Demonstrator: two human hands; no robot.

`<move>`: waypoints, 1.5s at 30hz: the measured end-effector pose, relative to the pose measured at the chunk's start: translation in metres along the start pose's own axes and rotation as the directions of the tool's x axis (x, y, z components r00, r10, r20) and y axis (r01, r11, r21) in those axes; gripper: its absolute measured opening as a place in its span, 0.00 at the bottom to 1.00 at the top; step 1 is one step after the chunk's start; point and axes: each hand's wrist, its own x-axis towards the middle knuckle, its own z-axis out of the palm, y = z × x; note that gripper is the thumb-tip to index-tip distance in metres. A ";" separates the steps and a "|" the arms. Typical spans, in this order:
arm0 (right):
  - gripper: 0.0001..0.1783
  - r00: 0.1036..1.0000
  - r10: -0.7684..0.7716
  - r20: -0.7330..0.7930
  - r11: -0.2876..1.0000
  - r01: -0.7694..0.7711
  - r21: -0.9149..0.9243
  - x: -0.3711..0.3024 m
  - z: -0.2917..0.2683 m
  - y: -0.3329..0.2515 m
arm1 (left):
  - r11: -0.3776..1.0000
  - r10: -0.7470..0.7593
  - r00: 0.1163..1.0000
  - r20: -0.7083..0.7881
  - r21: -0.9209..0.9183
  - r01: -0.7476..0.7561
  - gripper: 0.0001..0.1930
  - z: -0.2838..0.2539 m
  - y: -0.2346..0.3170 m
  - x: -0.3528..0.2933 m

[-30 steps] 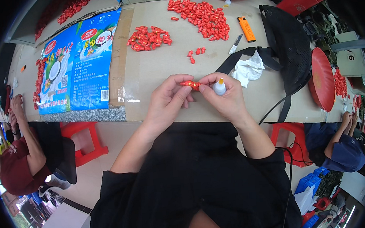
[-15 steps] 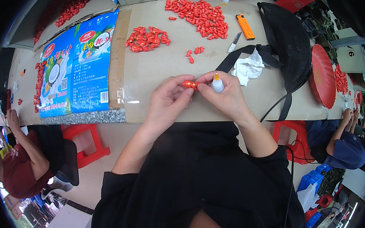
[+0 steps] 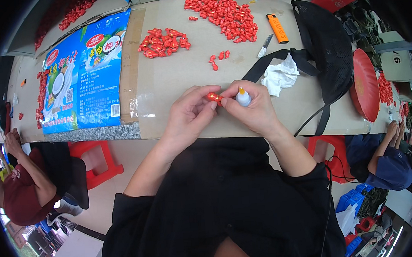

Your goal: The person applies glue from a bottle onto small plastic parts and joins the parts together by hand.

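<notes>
Between both hands, above the table's near edge, is a small red piece with gold marks (image 3: 214,98). My left hand (image 3: 187,114) pinches it with thumb and fingertips. At its other end are the thumb and forefinger of my right hand (image 3: 258,113), closed on it too. A small white squeeze bottle with a yellow tip (image 3: 243,98) is also tucked in my right hand, tip up. Past the hands lie a few loose red pieces (image 3: 215,66), a pile of larger red pieces (image 3: 162,44) and a bigger heap of small red ones (image 3: 229,22).
To the right are a crumpled white tissue (image 3: 280,77), a knife blade (image 3: 265,47), an orange lighter-like object (image 3: 278,28), a black bag with straps (image 3: 327,48) and a red tray (image 3: 363,86). Blue printed cardboard (image 3: 85,79) covers the left. People sit at both sides.
The bottle has tilted slightly and shifted a little left in my right hand. The red piece has turned slightly between the fingers. At far left, another person's hands have moved.
</notes>
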 end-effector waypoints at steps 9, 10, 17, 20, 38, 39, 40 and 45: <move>0.04 1.000 -0.024 0.004 0.999 0.024 -0.036 0.000 0.000 0.000 | 1.000 0.002 1.000 0.018 0.007 -0.002 0.14 -0.001 0.001 0.001; 0.04 0.999 -0.037 0.008 0.998 0.038 -0.042 0.000 0.000 0.000 | 1.000 0.010 1.000 0.024 0.010 -0.010 0.15 -0.001 0.001 0.001; 0.03 0.999 -0.040 0.005 0.999 0.040 -0.034 0.000 0.001 -0.001 | 0.999 0.017 0.999 0.038 0.034 -0.018 0.15 -0.002 0.002 0.001; 0.03 0.999 -0.050 -0.001 0.998 0.050 -0.037 0.000 0.001 0.000 | 0.999 0.021 0.999 0.040 0.027 -0.022 0.15 -0.002 0.001 0.002; 0.08 0.948 -0.310 -0.074 0.950 0.307 -0.051 -0.002 0.006 0.007 | 0.959 0.265 0.962 -0.064 -0.090 -0.270 0.12 -0.001 -0.012 0.001; 0.08 0.945 -0.318 -0.070 0.947 0.315 -0.057 -0.002 0.006 0.008 | 0.958 0.264 0.963 -0.062 -0.102 -0.269 0.12 -0.001 -0.013 0.001; 0.08 0.943 -0.327 -0.067 0.944 0.323 -0.062 -0.001 0.005 0.009 | 0.957 0.263 0.963 -0.059 -0.114 -0.268 0.12 -0.001 -0.013 0.002; 0.09 0.968 -0.237 -0.087 0.971 0.237 -0.009 -0.004 0.004 0.006 | 0.964 0.228 0.971 -0.070 -0.120 -0.236 0.12 0.001 -0.012 0.002</move>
